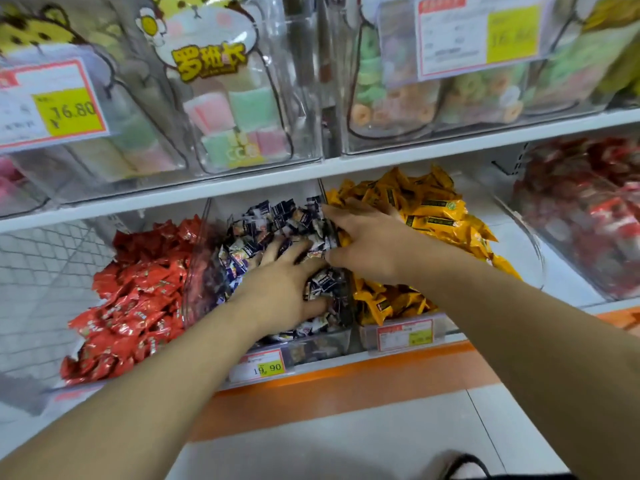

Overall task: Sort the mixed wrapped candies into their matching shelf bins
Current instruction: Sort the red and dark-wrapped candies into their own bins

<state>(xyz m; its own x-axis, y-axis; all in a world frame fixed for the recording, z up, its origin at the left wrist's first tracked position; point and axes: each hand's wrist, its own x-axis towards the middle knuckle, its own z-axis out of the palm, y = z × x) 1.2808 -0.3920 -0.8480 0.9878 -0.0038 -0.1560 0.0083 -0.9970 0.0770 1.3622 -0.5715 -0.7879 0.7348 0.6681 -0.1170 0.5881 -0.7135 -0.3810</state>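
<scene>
Three clear shelf bins sit side by side on the lower shelf. The left one holds red wrapped candies (138, 299), the middle one dark blue and white candies (273, 216), the right one yellow candies (433, 216). My left hand (277, 285) lies on the blue pile with fingers spread and tips sunk among the wrappers; a few candies sit between thumb and forefinger. My right hand (367, 237) lies across the clear divider (337, 233) between the blue and yellow bins, fingers stretched out over the yellow candies. I cannot see what is under either palm.
A fourth bin of dark red packets (588, 220) stands at the far right. The shelf above carries clear bins of pastel marshmallows (235, 112) and ring sweets (415, 98), with price tags (52, 102) hanging in front. Price labels (263, 367) line the orange shelf edge.
</scene>
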